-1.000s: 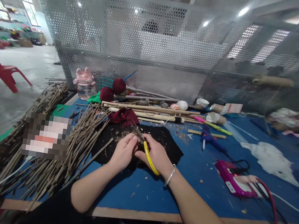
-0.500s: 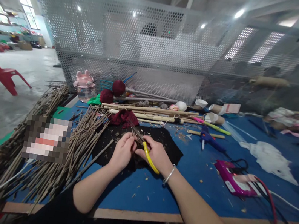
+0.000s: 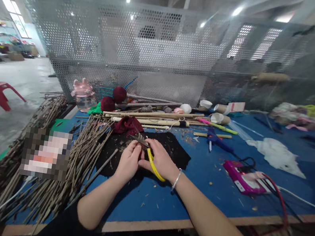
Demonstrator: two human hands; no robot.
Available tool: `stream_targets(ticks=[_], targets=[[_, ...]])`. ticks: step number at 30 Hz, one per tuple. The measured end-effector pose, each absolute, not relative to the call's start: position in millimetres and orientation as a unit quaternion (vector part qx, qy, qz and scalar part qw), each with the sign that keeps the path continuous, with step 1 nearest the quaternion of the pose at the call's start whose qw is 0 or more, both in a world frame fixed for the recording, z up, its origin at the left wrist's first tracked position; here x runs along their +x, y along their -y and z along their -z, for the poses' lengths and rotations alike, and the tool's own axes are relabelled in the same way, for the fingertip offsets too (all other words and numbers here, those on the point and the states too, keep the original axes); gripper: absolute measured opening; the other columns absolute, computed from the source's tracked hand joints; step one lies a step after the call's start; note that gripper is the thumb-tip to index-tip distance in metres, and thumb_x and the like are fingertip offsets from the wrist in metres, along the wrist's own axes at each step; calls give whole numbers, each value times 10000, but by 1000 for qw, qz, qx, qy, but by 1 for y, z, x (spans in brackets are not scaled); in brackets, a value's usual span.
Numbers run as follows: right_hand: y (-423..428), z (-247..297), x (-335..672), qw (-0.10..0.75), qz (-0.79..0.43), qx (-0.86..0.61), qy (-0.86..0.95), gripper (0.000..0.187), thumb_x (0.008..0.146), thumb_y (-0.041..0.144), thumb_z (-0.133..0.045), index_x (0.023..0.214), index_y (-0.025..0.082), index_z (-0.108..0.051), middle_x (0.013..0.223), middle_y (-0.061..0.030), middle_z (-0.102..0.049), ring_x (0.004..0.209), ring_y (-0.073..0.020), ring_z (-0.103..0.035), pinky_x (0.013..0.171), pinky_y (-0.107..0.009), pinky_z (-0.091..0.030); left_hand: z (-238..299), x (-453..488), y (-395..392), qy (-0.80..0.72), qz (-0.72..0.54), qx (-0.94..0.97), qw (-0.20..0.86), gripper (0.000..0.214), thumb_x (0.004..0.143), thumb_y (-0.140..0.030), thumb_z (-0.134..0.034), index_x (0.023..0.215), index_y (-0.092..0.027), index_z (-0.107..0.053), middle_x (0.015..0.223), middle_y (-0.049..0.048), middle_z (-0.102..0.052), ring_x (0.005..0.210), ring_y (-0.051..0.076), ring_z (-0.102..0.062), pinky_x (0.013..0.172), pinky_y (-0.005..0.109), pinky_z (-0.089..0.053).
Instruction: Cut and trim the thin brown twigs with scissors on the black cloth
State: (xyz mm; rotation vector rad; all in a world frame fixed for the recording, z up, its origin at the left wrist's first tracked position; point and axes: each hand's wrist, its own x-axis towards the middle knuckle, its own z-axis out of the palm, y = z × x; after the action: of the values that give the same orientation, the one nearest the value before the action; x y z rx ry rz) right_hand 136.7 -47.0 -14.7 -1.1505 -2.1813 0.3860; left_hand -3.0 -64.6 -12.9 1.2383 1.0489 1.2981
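My right hand [image 3: 164, 161] is wrapped round a pair of scissors [image 3: 153, 166] with yellow handles. Their dark blades point left, reaching just over the fingertips of my left hand [image 3: 128, 160]. The left fingers are pinched together; whatever they hold is too small or hidden to make out. Both hands are close together above a black cloth [image 3: 171, 146] strewn with small chips. Beyond the fingers lies a dark red knitted piece [image 3: 127, 125]. A single twig [image 3: 104, 162] rests at the cloth's left edge, beside a heap of cut twigs [image 3: 79, 161].
Long sticks [image 3: 157, 122] and dark red yarn balls [image 3: 119, 94] line the back, before a perforated metal screen [image 3: 102, 52]. To the right are a blue glue gun [image 3: 217, 140], a magenta power strip [image 3: 239, 178] and a white plastic bag [image 3: 278, 154]. Bundled branches [image 3: 0, 172] lie far left.
The scissor blades now lie more crosswise, pointing further left over the left fingertips. Both hands stay above the cloth. The whole view has turned slightly to the right.
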Motion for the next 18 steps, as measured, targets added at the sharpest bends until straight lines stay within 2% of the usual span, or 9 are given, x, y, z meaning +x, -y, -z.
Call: stream_targets(ticks=[5, 8, 11, 14, 18], targets=[[47, 17, 134, 337, -156, -434, 821, 604, 697, 499, -654, 1160, 159, -467, 1050, -115, -557, 921, -219, -534, 813, -335, -428, 17, -2, 62, -426, -554, 502, 509, 237, 853, -395, -446, 840, -167, -507, 550, -61, -413, 451, 54, -333, 448, 173, -299], [47, 18, 132, 336, -180, -439, 814, 517, 728, 492, -629, 1116, 174, -503, 872, -54, -602, 714, -165, -542, 654, -261, -423, 20, -2, 61, -419, -562, 495, 513, 266, 857, -423, -432, 798, -171, -490, 546, -62, -400, 454, 54, -330, 449, 170, -292], [48, 18, 131, 322, -187, -446, 814, 455, 753, 481, -608, 1077, 173, -521, 728, -13, -593, 601, -138, -515, 576, -231, -385, 21, -2, 61, -424, -567, 495, 504, 282, 860, -433, -423, 770, -172, -481, 539, -66, -390, 445, 50, -315, 452, 169, -289], [49, 16, 133, 309, -170, -468, 811, 484, 729, 486, -627, 1085, 180, -510, 792, -32, -615, 659, -156, -556, 602, -240, -395, 22, -3, 61, -435, -560, 499, 499, 282, 856, -431, -427, 763, -172, -486, 535, -68, -388, 442, 51, -309, 453, 171, -288], [47, 15, 136, 325, -159, -450, 816, 555, 711, 478, -641, 1149, 187, -462, 1063, -99, -583, 920, -206, -567, 768, -299, -426, 21, -2, 62, -448, -534, 513, 501, 289, 830, -433, -464, 736, -163, -510, 540, -56, -413, 454, 61, -337, 452, 180, -296]])
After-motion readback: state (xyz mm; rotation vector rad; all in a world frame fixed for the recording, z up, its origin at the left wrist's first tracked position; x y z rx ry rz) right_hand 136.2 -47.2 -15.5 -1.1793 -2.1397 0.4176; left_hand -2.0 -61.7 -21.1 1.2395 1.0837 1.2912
